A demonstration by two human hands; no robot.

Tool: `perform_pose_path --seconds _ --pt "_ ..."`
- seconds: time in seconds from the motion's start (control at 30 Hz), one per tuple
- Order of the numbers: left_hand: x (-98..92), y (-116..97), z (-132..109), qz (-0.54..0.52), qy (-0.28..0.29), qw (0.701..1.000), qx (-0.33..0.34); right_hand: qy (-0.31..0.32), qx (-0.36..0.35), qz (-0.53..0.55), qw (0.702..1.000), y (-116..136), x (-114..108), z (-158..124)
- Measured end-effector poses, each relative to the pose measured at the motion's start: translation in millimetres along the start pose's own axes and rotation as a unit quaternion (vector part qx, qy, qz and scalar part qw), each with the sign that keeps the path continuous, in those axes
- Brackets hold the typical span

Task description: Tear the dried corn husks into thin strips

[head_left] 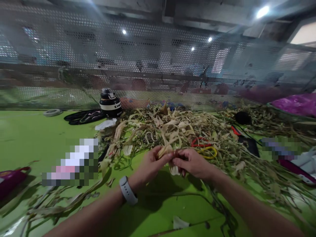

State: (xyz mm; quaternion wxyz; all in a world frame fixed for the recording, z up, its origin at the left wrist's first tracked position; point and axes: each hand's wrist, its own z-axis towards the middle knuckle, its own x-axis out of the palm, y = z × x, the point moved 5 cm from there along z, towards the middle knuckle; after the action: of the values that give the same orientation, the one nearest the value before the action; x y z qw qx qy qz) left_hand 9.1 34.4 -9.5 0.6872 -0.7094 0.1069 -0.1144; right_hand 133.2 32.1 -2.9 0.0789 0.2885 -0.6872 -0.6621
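My left hand (pixel 154 163) and my right hand (pixel 191 163) meet at the middle of the green table, fingertips almost touching. Between the left thumb and fingers is a pale, dry plant strip (pixel 168 136), which curls up in a loop above the hands. The right fingers are closed at the lower end of the same piece, and a whitish, papery bit (pixel 174 170) hangs beneath them. What exactly the right fingertips pinch is partly hidden. Behind the hands lies a wide heap of dried leaves and stems (pixel 192 123). A pale watch band circles the left wrist.
Red-handled (pixel 201 142) and yellow-handled (pixel 209 152) loops lie in the heap, right of my hands. At the back left stands a black bottle (pixel 110 103) beside a tape roll (pixel 53 112). A perforated metal screen (pixel 148 65) closes off the back. A purple bag (pixel 296 104) sits far right.
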Motion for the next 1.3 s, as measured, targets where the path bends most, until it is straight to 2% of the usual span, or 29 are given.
perform_pose_path --seconds 0.1,0.3,0.43,0.63,0.7,0.87,0.97,1.17,1.3 --pt "0.8 -1 0 0.027 0.078 0.997 0.006 -0.012 0.002 0.026 1.000 3 -3 -1" --pt "-1.2 -4 -1 0.059 0.161 0.985 0.016 0.017 -0.020 0.068 0.997 9 -4 -7" --pt "0.0 -8 -4 0.075 0.223 0.972 0.001 0.062 -0.036 0.063 0.995 13 -1 -10" --pt "-4.5 -7 -5 0.107 0.260 0.959 -0.048 0.052 -0.037 0.057 0.996 12 0 -7" --pt "-5.3 -6 -5 0.110 0.270 0.956 -0.045 0.055 -0.045 0.060 0.996 11 0 -7" --pt "-5.7 -8 -5 0.105 0.293 0.950 0.000 0.081 -0.017 0.101 0.991 9 1 -9" --pt "-5.7 -12 -7 0.109 0.316 0.942 0.009 0.095 -0.028 0.095 0.991 10 3 -11" --pt "-7.5 -24 -6 0.272 0.299 0.905 0.133 0.070 -0.072 -0.051 0.994 8 0 -10" --pt "-7.2 -24 -5 0.332 0.290 0.883 0.159 0.051 -0.106 -0.128 0.985 3 -3 -7"
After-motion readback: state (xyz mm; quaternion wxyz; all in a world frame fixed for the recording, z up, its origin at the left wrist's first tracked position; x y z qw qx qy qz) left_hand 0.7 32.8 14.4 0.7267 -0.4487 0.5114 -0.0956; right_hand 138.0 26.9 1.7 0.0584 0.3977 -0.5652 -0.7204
